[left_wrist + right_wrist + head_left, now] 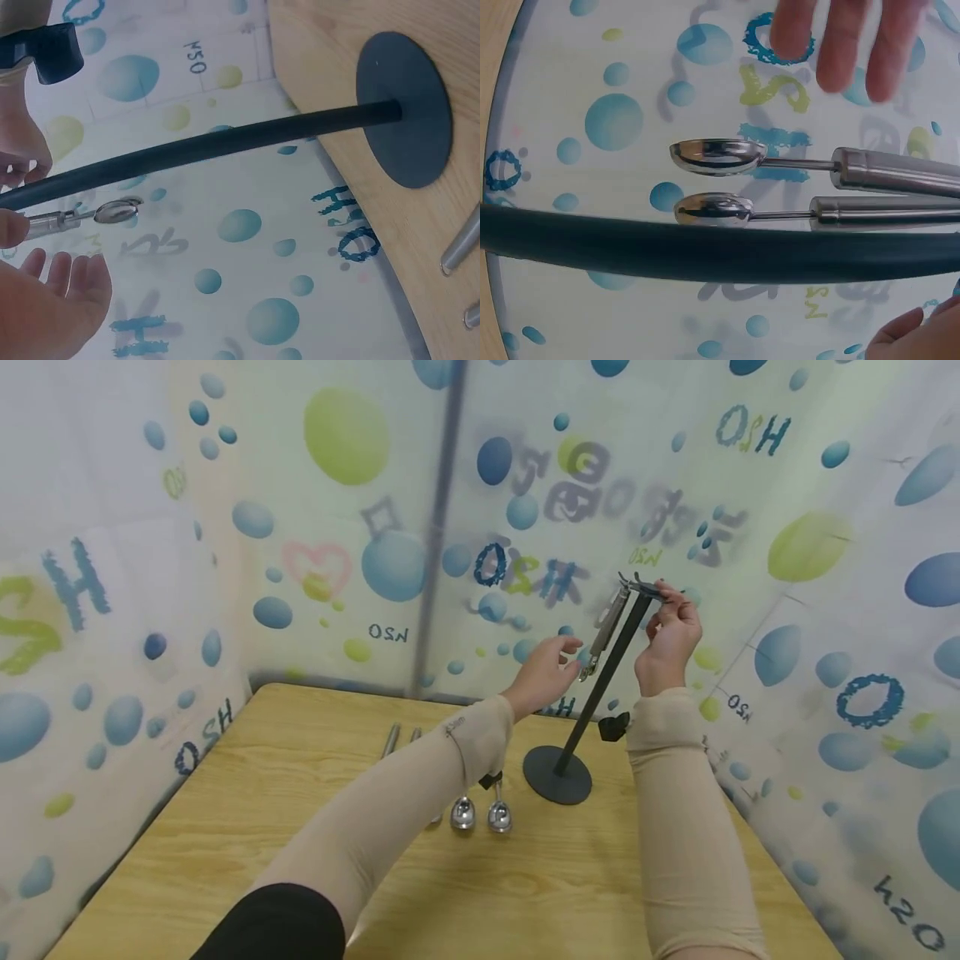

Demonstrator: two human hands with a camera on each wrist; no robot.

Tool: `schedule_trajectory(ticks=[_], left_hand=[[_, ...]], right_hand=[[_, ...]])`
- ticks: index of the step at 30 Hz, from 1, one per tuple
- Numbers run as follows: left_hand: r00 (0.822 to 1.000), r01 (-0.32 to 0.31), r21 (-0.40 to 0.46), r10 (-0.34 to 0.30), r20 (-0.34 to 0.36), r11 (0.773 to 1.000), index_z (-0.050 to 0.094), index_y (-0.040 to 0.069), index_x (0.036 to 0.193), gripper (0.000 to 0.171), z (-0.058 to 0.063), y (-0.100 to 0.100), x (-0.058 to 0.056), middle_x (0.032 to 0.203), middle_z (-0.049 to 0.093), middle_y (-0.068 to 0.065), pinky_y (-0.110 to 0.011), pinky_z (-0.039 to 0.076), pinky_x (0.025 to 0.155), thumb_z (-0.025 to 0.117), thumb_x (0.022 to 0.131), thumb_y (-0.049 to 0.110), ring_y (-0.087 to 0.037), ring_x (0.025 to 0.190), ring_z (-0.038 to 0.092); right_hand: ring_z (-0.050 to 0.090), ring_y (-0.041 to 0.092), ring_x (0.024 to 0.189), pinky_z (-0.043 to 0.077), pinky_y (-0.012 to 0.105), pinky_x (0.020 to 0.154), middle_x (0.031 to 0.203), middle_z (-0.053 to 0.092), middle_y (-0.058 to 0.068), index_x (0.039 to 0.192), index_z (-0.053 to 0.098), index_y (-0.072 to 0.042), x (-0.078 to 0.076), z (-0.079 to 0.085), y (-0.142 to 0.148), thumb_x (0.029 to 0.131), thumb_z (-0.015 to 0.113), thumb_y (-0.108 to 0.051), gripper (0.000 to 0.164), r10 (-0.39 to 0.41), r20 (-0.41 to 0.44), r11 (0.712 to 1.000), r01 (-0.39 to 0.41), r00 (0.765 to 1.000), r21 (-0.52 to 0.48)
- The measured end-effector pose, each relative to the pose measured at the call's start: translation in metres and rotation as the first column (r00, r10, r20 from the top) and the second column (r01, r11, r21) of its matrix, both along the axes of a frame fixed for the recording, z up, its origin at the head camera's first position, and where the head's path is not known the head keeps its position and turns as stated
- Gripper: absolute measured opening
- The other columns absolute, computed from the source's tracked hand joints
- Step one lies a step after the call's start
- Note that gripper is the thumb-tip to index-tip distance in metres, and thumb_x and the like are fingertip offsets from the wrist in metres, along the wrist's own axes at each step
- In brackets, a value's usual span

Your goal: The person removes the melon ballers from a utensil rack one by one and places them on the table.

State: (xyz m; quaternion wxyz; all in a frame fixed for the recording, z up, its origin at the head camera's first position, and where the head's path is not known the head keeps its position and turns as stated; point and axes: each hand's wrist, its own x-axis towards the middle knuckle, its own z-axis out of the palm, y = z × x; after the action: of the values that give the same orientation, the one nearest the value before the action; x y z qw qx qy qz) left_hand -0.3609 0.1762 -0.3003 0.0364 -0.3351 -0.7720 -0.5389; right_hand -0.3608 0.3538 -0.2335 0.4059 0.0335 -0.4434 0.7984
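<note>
A black stand [609, 681] with a round base [557, 775] and hooks at its top leans a little in the head view. From the hooks hang two steel spoons, a nearer one [716, 157] and another [712, 208] partly behind the pole, with thick round handles and bowls down. My right hand [669, 643] pinches a hook arm at the top of the stand. Beside the hanging spoons is my left hand [543, 672], its fingers loosely extended and apart from the handles. In the left wrist view, its thumb overlaps a spoon handle [49, 223].
Two more spoons [462, 813] [500, 817] lie on the wooden table [315, 752] left of the base, partly hidden by the left forearm. Metal handles [391, 740] lie farther back. Patterned curtains [345, 527] surround the table.
</note>
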Motion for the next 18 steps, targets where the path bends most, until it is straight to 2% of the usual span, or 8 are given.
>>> schedule_trajectory(ticks=[5,12,18], left_hand=[[1.0,-0.02,0.013,0.02,-0.004,1.0,0.047,0.011,0.15,0.043,0.003,0.006,0.001,0.144,0.051,-0.009,-0.037,0.049,0.101,0.051,0.108,0.02,-0.026,0.129,0.053],[0.998,-0.039,0.039,0.041,-0.046,0.998,0.049,0.014,0.148,0.042,0.006,0.013,0.002,0.137,0.056,-0.006,-0.033,0.052,0.094,0.05,0.109,0.028,-0.021,0.122,0.056],[0.993,-0.038,0.08,0.046,-0.109,0.996,0.054,0.013,0.145,0.039,0.008,0.02,0.004,0.139,0.056,-0.006,-0.032,0.049,0.098,0.053,0.108,0.026,-0.021,0.122,0.056]], right_hand=[[0.034,0.014,0.061,0.026,0.022,0.055,0.118,0.072,0.006,0.081,0.054,-0.008,0.002,0.002,-0.009,0.103,0.05,-0.016,0.024,0.052,-0.015,0.998,-0.052,0.999,-0.018],[0.038,0.014,0.065,0.028,0.023,0.057,0.116,0.073,0.006,0.079,0.054,-0.009,0.003,0.003,-0.01,0.104,0.052,-0.012,0.025,0.048,-0.013,0.999,-0.049,0.999,-0.017],[0.039,0.014,0.065,0.027,0.023,0.057,0.116,0.072,0.005,0.08,0.054,-0.009,0.003,0.003,-0.01,0.103,0.053,-0.013,0.024,0.068,-0.004,0.998,-0.068,0.998,-0.002]])
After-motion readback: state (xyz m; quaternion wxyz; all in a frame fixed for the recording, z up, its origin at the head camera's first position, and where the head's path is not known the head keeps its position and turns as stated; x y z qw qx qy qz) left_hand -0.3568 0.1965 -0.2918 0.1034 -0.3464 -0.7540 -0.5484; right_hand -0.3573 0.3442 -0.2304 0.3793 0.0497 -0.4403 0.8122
